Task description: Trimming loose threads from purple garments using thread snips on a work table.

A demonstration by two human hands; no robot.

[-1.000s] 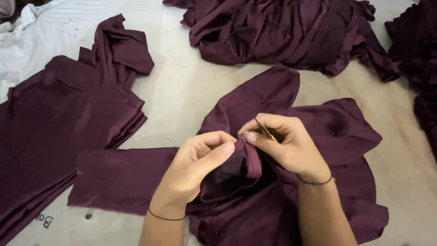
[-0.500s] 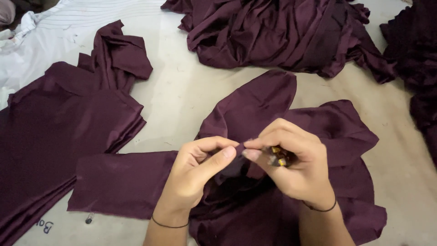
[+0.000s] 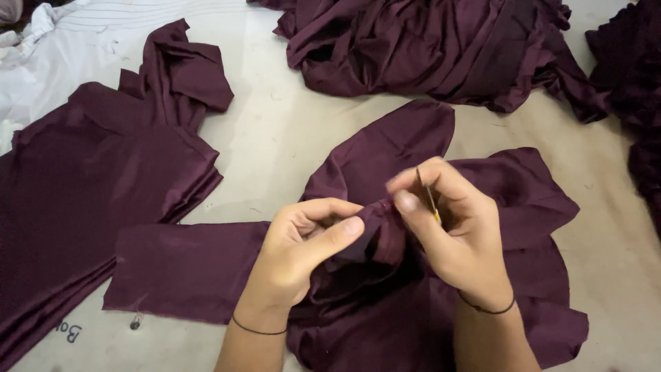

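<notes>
thin black band on each wrist

Bare tabletop (image 3: 289, 138) runs as an open lane between the stacked maroon fabric pieces (image 3: 89, 200) on the left and the maroon garment (image 3: 523, 207) at centre. The heaped maroon cloth pile (image 3: 427, 48) blocks the far edge. A narrower bare strip lies along the right, bounded by dark fabric (image 3: 640, 103).

Layout taken from the garment piece (image 3: 475, 207) under the 2 hands.

Left of it lies a flat panel (image 3: 186, 272); further left, a stack of pieces (image 3: 89, 200). Behind it sits a heaped pile (image 3: 427, 48). All rest on the table (image 3: 275, 145).
</notes>
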